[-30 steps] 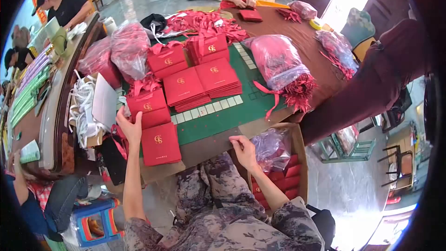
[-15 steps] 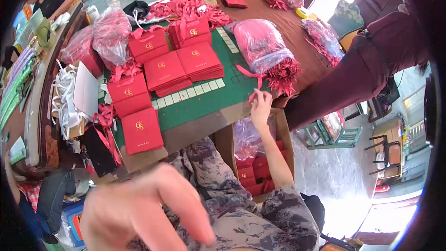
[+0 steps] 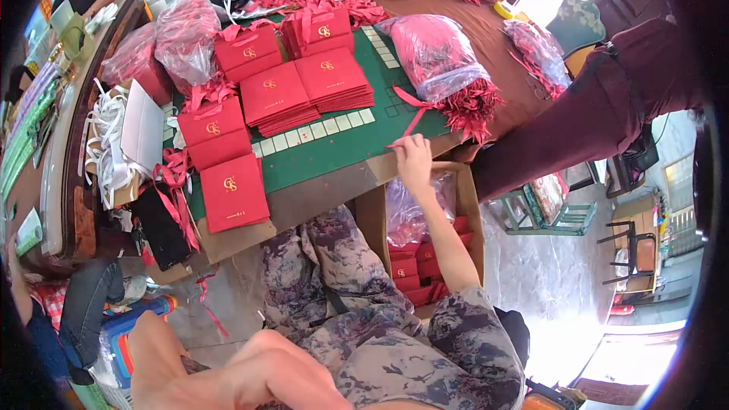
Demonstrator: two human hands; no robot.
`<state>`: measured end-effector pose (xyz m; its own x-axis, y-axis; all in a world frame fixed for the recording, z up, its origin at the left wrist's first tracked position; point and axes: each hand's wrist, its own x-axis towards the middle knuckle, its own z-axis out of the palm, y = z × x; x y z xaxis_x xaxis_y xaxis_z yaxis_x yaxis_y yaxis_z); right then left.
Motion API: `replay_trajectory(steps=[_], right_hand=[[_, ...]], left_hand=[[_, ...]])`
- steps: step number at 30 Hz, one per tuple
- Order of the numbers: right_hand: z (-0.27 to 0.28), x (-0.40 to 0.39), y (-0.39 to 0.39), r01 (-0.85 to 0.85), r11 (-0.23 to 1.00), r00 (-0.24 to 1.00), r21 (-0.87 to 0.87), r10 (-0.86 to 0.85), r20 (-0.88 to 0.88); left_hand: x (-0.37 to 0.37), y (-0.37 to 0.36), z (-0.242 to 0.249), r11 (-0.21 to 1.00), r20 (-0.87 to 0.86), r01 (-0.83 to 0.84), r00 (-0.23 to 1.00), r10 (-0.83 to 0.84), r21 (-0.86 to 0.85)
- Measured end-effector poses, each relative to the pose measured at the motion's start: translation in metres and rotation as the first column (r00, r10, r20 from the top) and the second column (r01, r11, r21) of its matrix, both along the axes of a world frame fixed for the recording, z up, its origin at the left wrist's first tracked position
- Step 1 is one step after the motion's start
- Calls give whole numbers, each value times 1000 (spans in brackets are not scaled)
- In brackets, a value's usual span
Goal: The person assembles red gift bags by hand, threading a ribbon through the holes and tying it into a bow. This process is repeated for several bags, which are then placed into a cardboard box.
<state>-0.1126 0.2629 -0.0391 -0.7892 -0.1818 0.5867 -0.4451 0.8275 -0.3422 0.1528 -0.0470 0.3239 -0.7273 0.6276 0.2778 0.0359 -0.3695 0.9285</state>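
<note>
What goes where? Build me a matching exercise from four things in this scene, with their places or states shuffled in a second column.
1. right hand
2. clear ribbon bag
3. cardboard box
4. white straps

A. below the table edge, small red bags inside
B. heaped at the far left
C. at the near table edge, pinching a red ribbon
D. lying on the table, red ribbons spilling from its mouth

Pairs: 1-C, 2-D, 3-A, 4-B
</note>
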Motion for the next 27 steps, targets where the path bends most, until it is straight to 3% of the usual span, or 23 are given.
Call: replay_trajectory(steps=[2,6,9,14,17,19,22,27], right_hand=[[6,13,-23,-21,1000,1000,-10,21,-7],[15,47,-75,-218,976,973,15,216,83],[18,61,-110,-327,941,940,-89,334,77],[16,45,-140,-359,925,929,-125,366,44],[20,44,-147,-313,948,944,-62,318,85],[28,53,-156,-269,950,955,-160,284,81],[27,54,-168,-446,889,887,-99,454,83],[29,54,-226,-557,830,821,-31,557,127]], left_hand=[[2,-2,-1,1000,2,11,1000,-11,-9],[7,-5,-2,1000,3,13,1000,-13,1],[14,-6,-3,999,18,-32,999,32,15],[25,-15,-9,999,-75,-48,996,48,-7],[38,-19,-11,991,-39,-131,991,132,9],[47,-22,-11,985,11,-173,985,173,18],[53,-27,-12,973,40,-227,973,225,33],[51,-35,-16,974,29,-227,974,226,13]])
